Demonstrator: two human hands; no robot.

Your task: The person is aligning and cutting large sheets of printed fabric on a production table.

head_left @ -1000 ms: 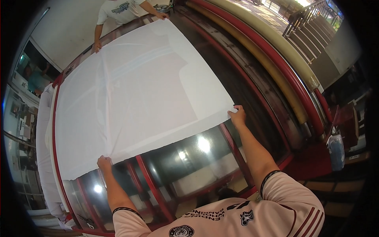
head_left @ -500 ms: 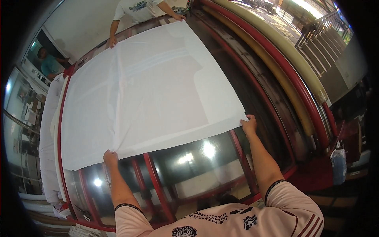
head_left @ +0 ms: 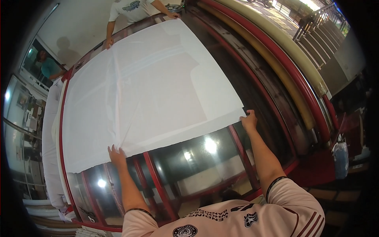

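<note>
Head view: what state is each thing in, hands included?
White sheet: spread out, creased toward its left side.
Left hand: fingers apart at the sheet's near edge.
Right hand: pinching the near right corner.
Table: glossy top, partly covered.
Scissors: lying down; blades too small to judge.
Rolls: lying side by side.
Co-worker's hands: both at the far edge.

Both arms stretched forward, hands set wide apart.
The left forearm (head_left: 133,185) rises steeply to the left hand (head_left: 118,155), its fingers fanned apart and pointing away from the body; the right forearm (head_left: 265,152) slants inward to the right hand (head_left: 249,121), fingers bent, thumb toward the left, slightly farther from the torso.
</note>
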